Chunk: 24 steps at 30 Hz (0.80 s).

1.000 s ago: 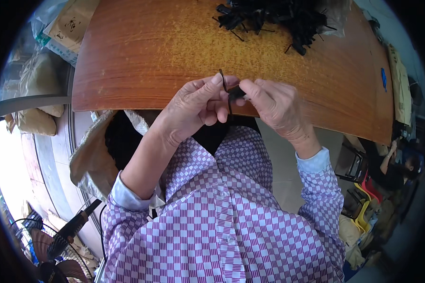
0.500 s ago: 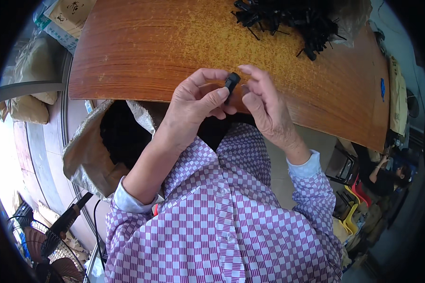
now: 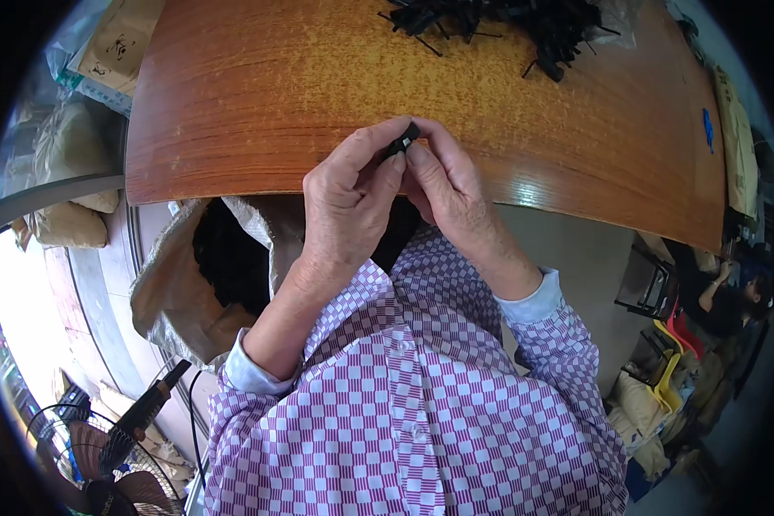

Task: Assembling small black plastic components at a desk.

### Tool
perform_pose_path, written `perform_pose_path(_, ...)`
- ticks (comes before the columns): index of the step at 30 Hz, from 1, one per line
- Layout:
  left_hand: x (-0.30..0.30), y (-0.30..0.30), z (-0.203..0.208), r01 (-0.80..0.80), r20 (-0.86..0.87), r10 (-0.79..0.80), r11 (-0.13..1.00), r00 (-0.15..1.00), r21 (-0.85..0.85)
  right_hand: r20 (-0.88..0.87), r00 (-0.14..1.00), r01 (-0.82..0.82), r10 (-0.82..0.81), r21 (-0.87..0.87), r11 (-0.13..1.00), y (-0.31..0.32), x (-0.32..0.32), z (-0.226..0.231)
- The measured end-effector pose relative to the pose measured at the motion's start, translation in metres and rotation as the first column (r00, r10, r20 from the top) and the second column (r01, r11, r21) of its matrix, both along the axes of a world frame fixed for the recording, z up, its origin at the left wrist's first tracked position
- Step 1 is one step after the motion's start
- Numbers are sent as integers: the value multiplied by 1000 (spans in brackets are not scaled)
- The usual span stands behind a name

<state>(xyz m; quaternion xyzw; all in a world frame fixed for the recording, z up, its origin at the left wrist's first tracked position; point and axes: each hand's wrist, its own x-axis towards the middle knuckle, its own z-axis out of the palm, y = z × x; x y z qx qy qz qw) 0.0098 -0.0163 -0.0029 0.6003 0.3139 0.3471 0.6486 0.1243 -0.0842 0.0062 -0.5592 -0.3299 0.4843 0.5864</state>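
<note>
Above the near edge of the brown wooden table [image 3: 258,112], the left hand [image 3: 348,202] and right hand [image 3: 447,193] together pinch a small black plastic part [image 3: 402,139] between fingertips.

You wear a shirt [image 3: 421,430] in a small check of purple and white squares, with long sleeves. The cuffs at both wrists turn back to show a plain pale blue lining, one by your left hand [image 3: 348,202] and one by your right hand [image 3: 456,193]. Both hands are bare: no gloves, rings or watch show.
</note>
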Motion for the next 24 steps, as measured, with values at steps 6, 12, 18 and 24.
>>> perform_pose_path(6, 11, -2, 8, 23, -251, 143, 828, 957, 561, -364, 929, -84, 61, -48, 995, -7, 17, 2)
perform_pose_path(12, 14, 3, 1, 119, -338, 62, 863, 939, 491, -16, 999, -40, 39, -81, 996, -7, 27, -15)
perform_pose_path(18, -3, 19, 23, 78, 61, -68, 979, 996, -188, 277, 960, -45, 34, 33, 998, -11, 31, -8)
perform_pose_path(24, -15, 20, 12, 185, 298, -39, 857, 954, -482, 14, 998, -66, 64, 134, 989, 2, 30, -3)
